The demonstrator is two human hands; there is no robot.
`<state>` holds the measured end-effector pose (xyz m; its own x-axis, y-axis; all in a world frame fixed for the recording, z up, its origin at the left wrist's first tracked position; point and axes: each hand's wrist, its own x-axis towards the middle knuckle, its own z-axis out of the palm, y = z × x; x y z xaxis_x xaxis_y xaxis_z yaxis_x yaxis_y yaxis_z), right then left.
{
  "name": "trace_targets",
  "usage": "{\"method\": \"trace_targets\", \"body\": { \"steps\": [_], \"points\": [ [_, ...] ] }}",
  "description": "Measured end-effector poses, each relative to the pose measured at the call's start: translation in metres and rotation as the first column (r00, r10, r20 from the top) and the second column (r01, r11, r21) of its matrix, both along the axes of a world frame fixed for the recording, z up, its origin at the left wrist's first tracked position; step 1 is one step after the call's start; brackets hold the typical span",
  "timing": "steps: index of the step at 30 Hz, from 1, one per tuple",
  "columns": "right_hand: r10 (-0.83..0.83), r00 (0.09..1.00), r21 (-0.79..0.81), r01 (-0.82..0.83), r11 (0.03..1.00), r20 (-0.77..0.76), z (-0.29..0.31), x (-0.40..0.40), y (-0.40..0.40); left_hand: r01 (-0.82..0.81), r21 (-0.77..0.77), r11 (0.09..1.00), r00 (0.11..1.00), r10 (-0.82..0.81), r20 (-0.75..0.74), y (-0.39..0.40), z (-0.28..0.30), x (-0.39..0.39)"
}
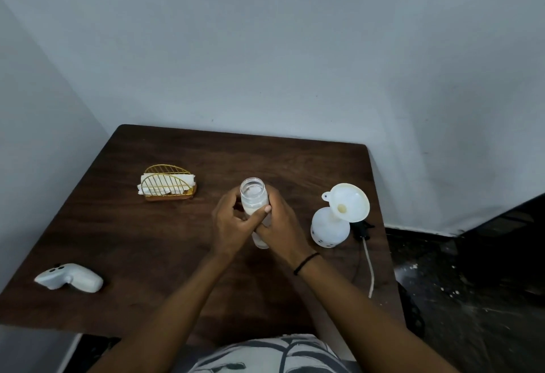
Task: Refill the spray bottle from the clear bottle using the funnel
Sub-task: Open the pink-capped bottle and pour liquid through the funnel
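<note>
Near the tabletop's (pixel 124 239) left front corner: white handheld device (pixel 69 277), lying flat, well apart from everything else. Toward the back left: gold wire holder (pixel 168 184) with white napkins (pixel 165 180) in it, standing upright.

Middle of the tabletop: clear bottle (pixel 255 203), cap off, mouth open and facing up, tilted a bit toward the camera. Whitish contents visible inside; level can't be read. Base looks to be on or just above the tabletop, hidden by the hands, so can't tell which.

Left hand (pixel 233 225) wrapped around the bottle's left side, fingers closed on it, thumb across the front. Right hand (pixel 280 225) closed on the bottle's right side, overlapping the left at the lower part. Black band (pixel 306 262) on the right wrist.

Near the right edge: white spray bottle (pixel 328 229), upright, sprayer head off. White funnel (pixel 349 203) seated in its neck, tilted to the right, bowl empty as far as visible. Just behind and right of the bottle, at the table's right edge: black sprayer head (pixel 362 229) with its dip tube (pixel 370 266) running toward the front right corner.

Clear bottle and spray bottle near each other, not touching.
</note>
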<state>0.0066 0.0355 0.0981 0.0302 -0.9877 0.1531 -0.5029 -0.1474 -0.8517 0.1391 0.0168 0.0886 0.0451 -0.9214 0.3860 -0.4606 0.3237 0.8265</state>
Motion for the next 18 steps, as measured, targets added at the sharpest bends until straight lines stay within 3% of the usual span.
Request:
{"method": "trace_targets", "body": {
  "steps": [5, 10, 18],
  "points": [
    [-0.151, 0.988, -0.096, 0.154, 0.983, 0.036, 0.017, -0.023, 0.028, 0.148, -0.105, 0.983, 0.986, -0.155, -0.066, 0.009, 0.015, -0.027],
    [-0.277, 0.96, -0.168, 0.281, 0.945, 0.044, 0.033, -0.057, 0.058, 0.33, -0.112, 0.937, 0.927, -0.344, -0.151, 0.014, 0.028, -0.056],
    [-0.451, 0.887, -0.158, 0.433, 0.887, -0.098, 0.059, -0.13, 0.088, 0.194, 0.307, 0.932, 0.969, -0.132, -0.211, -0.018, 0.023, -0.111]
  ]
}}
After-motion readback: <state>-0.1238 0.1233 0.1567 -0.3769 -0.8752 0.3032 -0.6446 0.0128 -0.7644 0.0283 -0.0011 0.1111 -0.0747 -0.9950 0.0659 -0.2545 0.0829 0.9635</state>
